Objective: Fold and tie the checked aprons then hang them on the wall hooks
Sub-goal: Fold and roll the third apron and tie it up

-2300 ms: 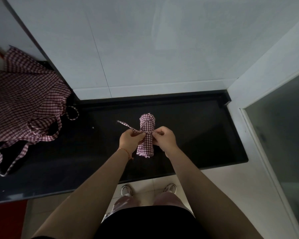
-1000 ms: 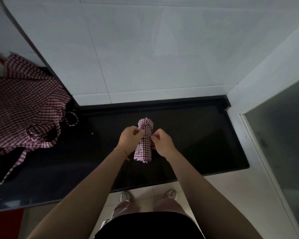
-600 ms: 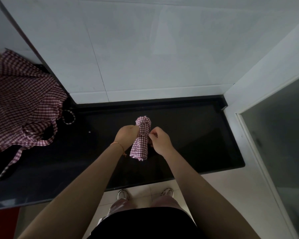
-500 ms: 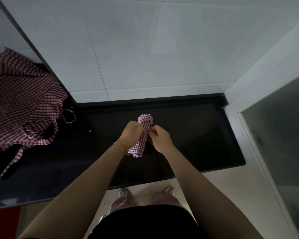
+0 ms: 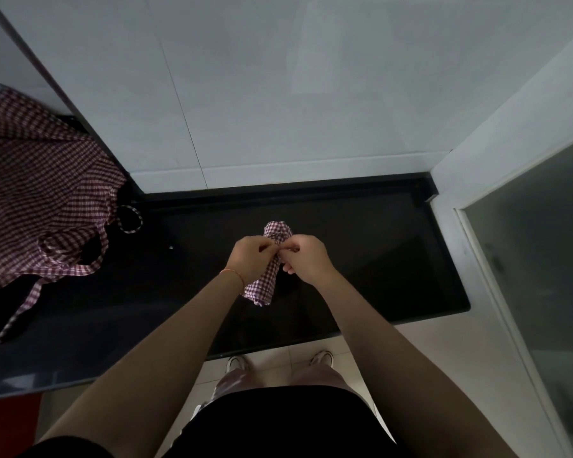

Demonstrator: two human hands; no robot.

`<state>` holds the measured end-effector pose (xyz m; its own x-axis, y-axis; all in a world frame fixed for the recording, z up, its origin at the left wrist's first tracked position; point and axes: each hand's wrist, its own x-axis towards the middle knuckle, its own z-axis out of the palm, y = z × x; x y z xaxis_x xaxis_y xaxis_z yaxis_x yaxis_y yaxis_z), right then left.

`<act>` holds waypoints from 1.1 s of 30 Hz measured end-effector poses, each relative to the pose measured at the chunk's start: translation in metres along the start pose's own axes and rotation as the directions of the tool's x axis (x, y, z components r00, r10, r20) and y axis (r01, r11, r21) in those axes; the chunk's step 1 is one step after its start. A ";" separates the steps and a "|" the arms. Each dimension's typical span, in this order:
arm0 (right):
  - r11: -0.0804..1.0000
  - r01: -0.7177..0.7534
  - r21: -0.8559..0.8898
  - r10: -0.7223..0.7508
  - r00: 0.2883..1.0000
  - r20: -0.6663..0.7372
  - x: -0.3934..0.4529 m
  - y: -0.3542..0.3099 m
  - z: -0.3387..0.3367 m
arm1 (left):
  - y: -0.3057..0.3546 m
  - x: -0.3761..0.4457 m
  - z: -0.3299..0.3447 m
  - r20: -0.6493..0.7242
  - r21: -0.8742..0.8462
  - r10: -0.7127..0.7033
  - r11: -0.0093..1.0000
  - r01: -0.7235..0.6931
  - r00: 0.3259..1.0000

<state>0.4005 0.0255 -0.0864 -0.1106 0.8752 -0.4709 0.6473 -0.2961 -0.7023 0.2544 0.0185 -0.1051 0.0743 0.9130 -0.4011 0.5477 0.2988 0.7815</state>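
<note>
1. Since a moment ago, both my hands have crept up to the roll's far end.
2. Left hand (image 5: 250,261) and right hand (image 5: 306,259) pinch the tie on the rolled apron (image 5: 269,262) between them, equally near.
3. Its long axis runs away from me, tilted slightly right, over the black counter (image 5: 377,259).
4. Another apron (image 5: 37,200) lies loose far left.

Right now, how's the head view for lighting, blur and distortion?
Head view: dim, the black counter swallows detail; the rolled apron between the left hand and right hand is fairly sharp; wide-angle bends the wall lines; the loose apron is soft at the frame edge.
</note>
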 end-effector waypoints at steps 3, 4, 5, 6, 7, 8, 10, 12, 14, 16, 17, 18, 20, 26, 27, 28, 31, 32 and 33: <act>0.998 0.058 0.003 -0.058 0.998 -0.025 0.002 -0.007 -0.002 | 0.001 0.003 0.001 0.056 0.087 0.029 0.996 -0.034 0.998; 0.998 0.068 0.005 -0.068 0.997 -0.027 0.002 -0.011 -0.002 | 0.000 0.004 0.001 0.076 0.113 0.026 0.993 -0.035 0.997; 0.997 0.076 -0.006 -0.076 0.997 -0.026 0.004 -0.013 -0.002 | 0.000 0.004 0.000 0.096 0.134 0.016 0.991 -0.029 0.995; 0.996 0.082 -0.025 -0.083 0.996 -0.019 0.006 -0.016 -0.001 | 0.000 0.005 -0.001 0.111 0.141 0.006 0.990 -0.021 0.994; 0.995 0.089 -0.047 -0.089 0.996 -0.013 0.007 -0.018 -0.001 | 0.000 0.004 -0.002 0.121 0.131 -0.004 0.991 -0.012 0.993; 0.993 0.098 -0.063 -0.099 0.995 -0.009 0.007 -0.020 0.000 | 0.000 0.004 -0.003 0.124 0.116 -0.006 0.993 -0.009 0.992; 0.988 0.140 -0.066 -0.140 0.990 -0.006 0.007 -0.023 0.000 | 0.000 0.002 -0.005 0.115 0.085 -0.004 0.996 -0.005 0.993; 0.983 0.184 0.023 -0.184 0.983 -0.008 0.006 -0.030 -0.002 | 0.000 -0.001 -0.006 0.109 0.039 -0.022 0.999 0.018 0.994; 0.964 0.151 0.219 -0.143 0.988 -0.052 0.007 -0.035 -0.006 | -0.001 -0.001 -0.007 0.126 -0.024 -0.045 0.999 0.049 0.991; 0.966 0.135 0.220 -0.111 0.987 -0.118 0.010 -0.030 -0.010 | -0.001 0.000 -0.010 0.154 -0.103 -0.093 0.989 0.110 0.984; 0.984 0.159 0.078 -0.150 0.982 -0.117 0.012 -0.025 -0.012 | -0.001 -0.001 -0.012 0.164 -0.141 -0.115 0.980 0.139 0.980; 0.981 0.184 -0.060 -0.188 0.980 -0.070 0.012 -0.021 -0.011 | -0.002 0.000 -0.014 0.174 -0.180 -0.133 0.970 0.164 0.976; 0.943 0.244 -0.227 -0.240 0.970 0.047 0.011 -0.015 -0.006 | -0.001 0.000 -0.017 0.205 -0.274 -0.163 0.937 0.216 0.965; 0.855 0.369 -0.365 -0.353 0.929 0.114 0.011 -0.018 0.003 | 0.002 0.002 -0.025 0.257 -0.258 -0.201 0.928 0.268 0.945; 0.840 0.354 -0.412 -0.321 0.935 0.149 0.014 -0.021 0.003 | 0.003 0.003 -0.025 0.262 -0.242 -0.196 0.935 0.261 0.945; 0.822 0.328 -0.466 -0.267 0.944 0.194 0.016 -0.025 0.001 | 0.004 0.003 -0.025 0.266 -0.232 -0.192 0.938 0.256 0.945; 0.768 0.354 -0.534 -0.251 0.933 0.258 0.018 -0.029 0.001 | 0.002 0.003 -0.025 0.275 -0.200 -0.193 0.947 0.253 0.942; 0.763 0.369 -0.531 -0.262 0.927 0.268 0.016 -0.029 0.002 | 0.000 0.003 -0.025 0.277 -0.190 -0.194 0.949 0.252 0.941; 0.764 0.387 -0.517 -0.282 0.920 0.273 0.014 -0.028 0.002 | -0.001 0.003 -0.025 0.280 -0.182 -0.193 0.951 0.250 0.940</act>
<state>0.3793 0.0452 -0.0744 -0.4901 0.7841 -0.3809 0.8410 0.3105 -0.4430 0.2332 0.0280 -0.0947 0.1970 0.7232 -0.6619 0.3875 0.5628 0.7302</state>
